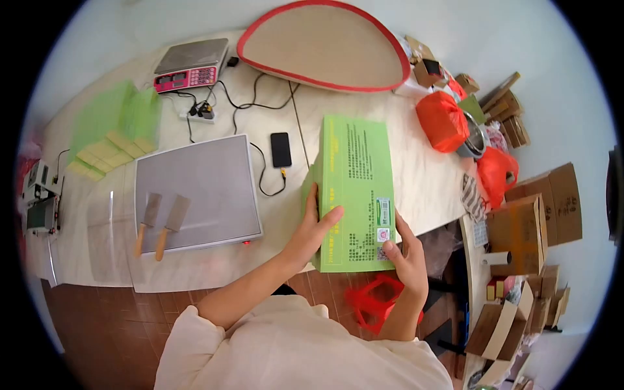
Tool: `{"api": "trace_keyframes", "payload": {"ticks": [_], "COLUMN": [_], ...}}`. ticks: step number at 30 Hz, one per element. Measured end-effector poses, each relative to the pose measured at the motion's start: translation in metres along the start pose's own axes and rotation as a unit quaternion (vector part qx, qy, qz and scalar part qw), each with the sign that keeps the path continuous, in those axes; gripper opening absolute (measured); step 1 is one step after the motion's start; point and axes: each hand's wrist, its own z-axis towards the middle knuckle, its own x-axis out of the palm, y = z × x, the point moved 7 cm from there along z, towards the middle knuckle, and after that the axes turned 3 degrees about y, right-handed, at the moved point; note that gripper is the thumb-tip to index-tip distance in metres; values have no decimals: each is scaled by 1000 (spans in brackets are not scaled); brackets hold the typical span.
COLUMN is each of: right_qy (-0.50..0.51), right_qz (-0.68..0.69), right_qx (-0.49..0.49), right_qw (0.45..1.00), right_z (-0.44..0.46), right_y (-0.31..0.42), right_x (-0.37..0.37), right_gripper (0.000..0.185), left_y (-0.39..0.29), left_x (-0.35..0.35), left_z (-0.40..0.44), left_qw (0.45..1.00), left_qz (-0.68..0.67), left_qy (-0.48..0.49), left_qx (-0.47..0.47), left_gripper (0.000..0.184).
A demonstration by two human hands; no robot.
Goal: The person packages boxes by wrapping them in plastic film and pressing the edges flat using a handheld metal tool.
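A green printed box [356, 188], long and flat-faced, is held up at the table's front edge in front of my body. Yellow lettering runs along its left side, and small dark text, a label and square codes show on its face. My left hand [311, 229] grips its left edge, thumb lying on the face and fingers partly hidden behind. On the lower right edge, my right hand [409, 259] is closed, its thumb beside the codes. Whether this is one box or several pressed together, I cannot tell.
Left of the box are a grey heating plate [195, 201] with two wooden-handled scrapers [174, 218], a phone [281, 150] and stacked green packs [117, 127]. Behind stand a pink-fronted scale [188, 65] and a red-rimmed tray [325, 42]. A red stool [376, 299] stands below; cartons [517, 234] are right.
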Motion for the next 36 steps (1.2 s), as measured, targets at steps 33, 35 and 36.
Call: {"api": "trace_keyframes", "payload": {"ticks": [33, 35, 36], "right_qy": [385, 459, 473], "right_qz": [55, 158, 156], "right_qx": [-242, -55, -4], "right_qw": [889, 873, 867], "right_z": [-131, -134, -136], "right_y": [272, 263, 253], "right_x": [588, 616, 628], "right_gripper": [61, 65, 69], "left_y": [-52, -45, -35], "left_x": [-388, -410, -421], "left_z": [-563, -563, -558], "left_qw": [848, 854, 862], "left_qz": [-384, -366, -343], "left_qy": [-283, -298, -311], "left_qx": [231, 218, 205], "left_gripper": [54, 55, 56]}}
